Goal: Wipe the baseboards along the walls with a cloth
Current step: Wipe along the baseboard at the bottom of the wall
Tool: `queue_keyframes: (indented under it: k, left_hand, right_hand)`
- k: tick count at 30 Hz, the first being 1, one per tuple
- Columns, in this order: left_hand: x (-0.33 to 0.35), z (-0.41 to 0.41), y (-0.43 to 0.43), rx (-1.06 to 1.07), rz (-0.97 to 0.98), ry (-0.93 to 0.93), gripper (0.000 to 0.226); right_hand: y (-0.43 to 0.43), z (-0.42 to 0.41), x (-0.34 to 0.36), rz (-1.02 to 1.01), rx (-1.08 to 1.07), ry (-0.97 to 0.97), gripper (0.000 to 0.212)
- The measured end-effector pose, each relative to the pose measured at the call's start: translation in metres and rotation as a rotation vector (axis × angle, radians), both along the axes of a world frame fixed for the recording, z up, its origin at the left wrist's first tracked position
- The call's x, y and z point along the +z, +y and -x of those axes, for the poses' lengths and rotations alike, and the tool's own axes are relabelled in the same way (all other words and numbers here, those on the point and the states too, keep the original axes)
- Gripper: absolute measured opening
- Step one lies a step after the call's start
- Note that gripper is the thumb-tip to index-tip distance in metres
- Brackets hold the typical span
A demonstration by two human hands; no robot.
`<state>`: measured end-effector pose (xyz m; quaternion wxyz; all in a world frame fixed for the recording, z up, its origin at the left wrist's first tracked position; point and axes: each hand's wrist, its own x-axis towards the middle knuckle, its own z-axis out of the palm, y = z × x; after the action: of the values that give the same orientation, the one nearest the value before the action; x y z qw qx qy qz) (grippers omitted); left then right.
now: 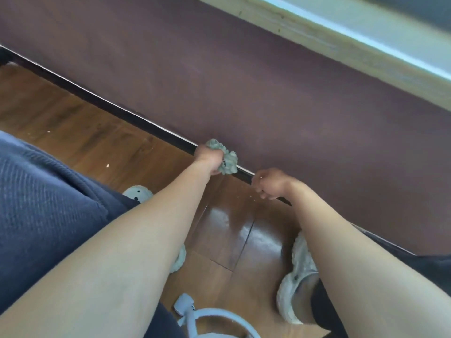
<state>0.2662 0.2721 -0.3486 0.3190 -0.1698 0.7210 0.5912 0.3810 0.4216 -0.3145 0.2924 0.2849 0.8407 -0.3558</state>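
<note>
— So, which step is this?

— Wiping, mid-stroke, I'd judge. The left hand [210, 158] has its fingers clenched round a bunched grey cloth [228, 161]. The cloth is pressed on the top edge of the baseboard [136, 120], right where it meets the wall [244, 81].

— And the other hand?

— The right hand [268, 184] sits just beside the cloth, on the far side from the left fingers. It is curled into a loose fist at the baseboard. I see nothing in it, though blur hides the fingertips.

— What does the next move call for?

— Probably sliding the cloth along the strip with the pressure kept on that edge. Which way, I can't tell. A long run stretches on beyond the left knuckles. Toward the right fist, that hand would have to lift off first.

— Anything else in the way?

— Near the fingers, little. Pale crumbs [107, 165] dot the floor [80, 142] out to the left of the left wrist, and a low swipe could drag them along. Back from the hands, toward the body, stand two pale slippers [296, 276], one by each forearm, so the feet would need to shuffle as the cloth travels. Nearest the body hangs a white looped thing [207, 315]; what it is I can't say. Far above the fingers a light ledge [317, 40] tops the wall, well apart from the work.
</note>
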Motion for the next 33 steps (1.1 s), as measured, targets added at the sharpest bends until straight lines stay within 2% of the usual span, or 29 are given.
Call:
queue_keyframes:
  k: [6,12,15,21,24,26,27,29,30,33]
  left_hand:
    - [-0.023,-0.003,0.019,-0.004,0.049,-0.06,0.042]
    - [-0.044,-0.001,0.053,0.11,0.091,-0.137,0.039]
    - [-0.061,0.004,0.067,0.003,0.149,-0.076,0.043]
    - [-0.111,0.001,0.086,-0.039,0.356,0.044,0.041]
    - [-0.142,-0.025,0.111,-0.218,0.329,0.028,0.035]
    - [-0.145,-0.044,0.126,-0.243,0.279,-0.009,0.044]
    - [-0.137,-0.051,0.129,-0.224,0.265,-0.015,0.041]
    - [-0.121,-0.053,0.128,-0.108,0.228,-0.021,0.013]
    - [-0.116,-0.048,0.125,-0.03,0.214,-0.014,0.01]
    - [-0.116,-0.026,0.099,0.134,0.35,0.075,0.045]
  right_hand:
    - [0.022,-0.003,-0.026,0.085,-0.035,0.005,0.013]
    - [0.053,0.007,-0.05,0.147,-0.133,-0.01,0.006]
    - [0.063,0.015,-0.052,0.191,-0.065,0.013,0.008]
    - [0.088,0.0,-0.068,0.167,-0.026,-0.038,0.011]
    - [0.094,-0.013,-0.078,0.143,-0.024,-0.082,0.011]
    - [0.096,-0.017,-0.085,0.138,-0.02,-0.099,0.015]
    - [0.097,-0.018,-0.087,0.145,-0.018,-0.103,0.016]
    - [0.099,-0.02,-0.092,0.163,-0.015,-0.106,0.013]
    - [0.101,-0.022,-0.094,0.167,-0.013,-0.103,0.013]
    - [0.106,-0.029,-0.098,0.16,-0.031,-0.106,0.012]
